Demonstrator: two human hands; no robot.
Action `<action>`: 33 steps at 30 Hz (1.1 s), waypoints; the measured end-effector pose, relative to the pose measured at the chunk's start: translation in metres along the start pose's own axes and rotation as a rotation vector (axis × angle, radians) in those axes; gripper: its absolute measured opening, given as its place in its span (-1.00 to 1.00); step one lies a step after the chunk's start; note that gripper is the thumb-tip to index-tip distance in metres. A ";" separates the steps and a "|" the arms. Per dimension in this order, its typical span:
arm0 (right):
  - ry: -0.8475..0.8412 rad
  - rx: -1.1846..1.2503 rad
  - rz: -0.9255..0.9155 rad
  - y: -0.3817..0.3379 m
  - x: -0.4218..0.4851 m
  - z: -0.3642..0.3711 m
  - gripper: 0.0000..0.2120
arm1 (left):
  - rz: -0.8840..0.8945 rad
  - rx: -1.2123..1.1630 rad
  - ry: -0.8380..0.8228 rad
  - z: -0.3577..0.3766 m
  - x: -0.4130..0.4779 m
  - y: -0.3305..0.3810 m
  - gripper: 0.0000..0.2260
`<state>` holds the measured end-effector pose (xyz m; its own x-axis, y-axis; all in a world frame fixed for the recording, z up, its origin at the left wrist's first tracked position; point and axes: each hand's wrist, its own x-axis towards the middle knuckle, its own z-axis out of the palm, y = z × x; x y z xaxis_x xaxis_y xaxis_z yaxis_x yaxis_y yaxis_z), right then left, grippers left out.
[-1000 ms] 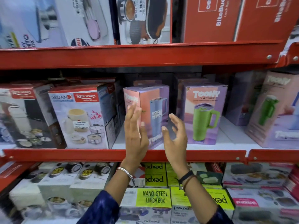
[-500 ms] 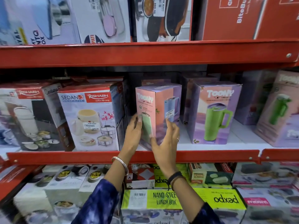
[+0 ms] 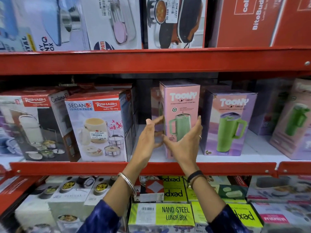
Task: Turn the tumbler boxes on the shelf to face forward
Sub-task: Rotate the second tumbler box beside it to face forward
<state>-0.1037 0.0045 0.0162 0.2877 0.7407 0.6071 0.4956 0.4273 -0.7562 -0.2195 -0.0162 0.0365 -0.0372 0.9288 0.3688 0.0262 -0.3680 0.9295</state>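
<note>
My left hand [image 3: 149, 135] presses straight fingers to the left side of the tall pink cardboard tumbler box [image 3: 182, 105], right hand [image 3: 185, 140] grips its front and right edge | box upright on white shelf [image 3: 255, 149], ahead between hands | green-mug panel towards me.

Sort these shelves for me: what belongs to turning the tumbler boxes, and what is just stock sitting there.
Job: pink box, purple box, far-right tumbler box, left hand, right hand.
Just there: Sedan-3 box, Nano Steel box, BiteBuddy box.
</note>
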 end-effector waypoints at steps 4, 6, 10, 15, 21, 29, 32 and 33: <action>-0.115 0.130 -0.028 0.008 0.008 -0.012 0.21 | -0.040 0.017 0.068 -0.006 0.016 0.004 -0.31; -0.253 0.172 -0.032 0.008 0.010 -0.019 0.21 | -0.058 -0.017 0.078 -0.009 0.024 0.003 -0.31; -0.419 0.173 -0.059 0.016 0.023 -0.027 0.12 | -0.065 -0.038 0.139 -0.015 0.033 -0.006 -0.19; -0.489 0.132 -0.123 0.036 0.033 -0.027 -0.17 | -0.016 0.009 0.140 -0.018 0.033 -0.023 -0.02; -0.412 0.142 -0.019 0.057 0.037 -0.021 -0.35 | -0.015 0.079 0.106 -0.013 0.027 -0.035 -0.18; -0.402 0.140 0.036 0.070 0.036 -0.018 -0.35 | -0.057 0.122 0.087 -0.006 0.019 -0.043 -0.20; -0.395 0.145 0.047 0.065 0.035 -0.020 -0.40 | -0.011 0.118 0.086 -0.005 0.015 -0.044 -0.31; -0.351 0.152 0.050 0.065 0.034 -0.021 -0.45 | 0.017 0.121 0.093 -0.004 0.013 -0.044 -0.34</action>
<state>-0.0449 0.0464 -0.0071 -0.0023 0.8837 0.4680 0.3537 0.4385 -0.8262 -0.2256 0.0115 0.0003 -0.1275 0.9125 0.3887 0.1473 -0.3701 0.9172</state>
